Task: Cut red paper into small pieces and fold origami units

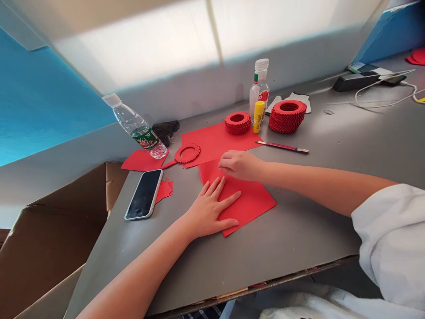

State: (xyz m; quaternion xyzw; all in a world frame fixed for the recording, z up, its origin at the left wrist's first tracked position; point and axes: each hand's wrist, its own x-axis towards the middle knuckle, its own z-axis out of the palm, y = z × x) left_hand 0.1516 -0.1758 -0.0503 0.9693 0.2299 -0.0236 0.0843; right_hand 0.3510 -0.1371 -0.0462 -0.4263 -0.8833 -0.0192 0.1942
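A sheet of red paper (249, 201) lies on the grey table in front of me. My left hand (212, 208) rests flat on its left part, fingers spread and open. Over the paper's far edge, my right hand (241, 165) is closed, its fingers curled together with the tips low against the sheet. Whatever those fingers may hold is hidden. Just beyond lies another red sheet (212, 139), carrying a red pleated paper ring (237, 128). A thinner ring with a loose strip (188, 153) sits at its left edge.
A phone (144, 195) and a tilted water bottle (141, 128) are at left, above an open cardboard box (56, 235). Toward the back stand a yellow glue stick (258, 116), clear bottles (262, 77) and stacked red rings (287, 122). A slim pen-like tool (282, 146) lies nearer; cables (381, 99) are right.
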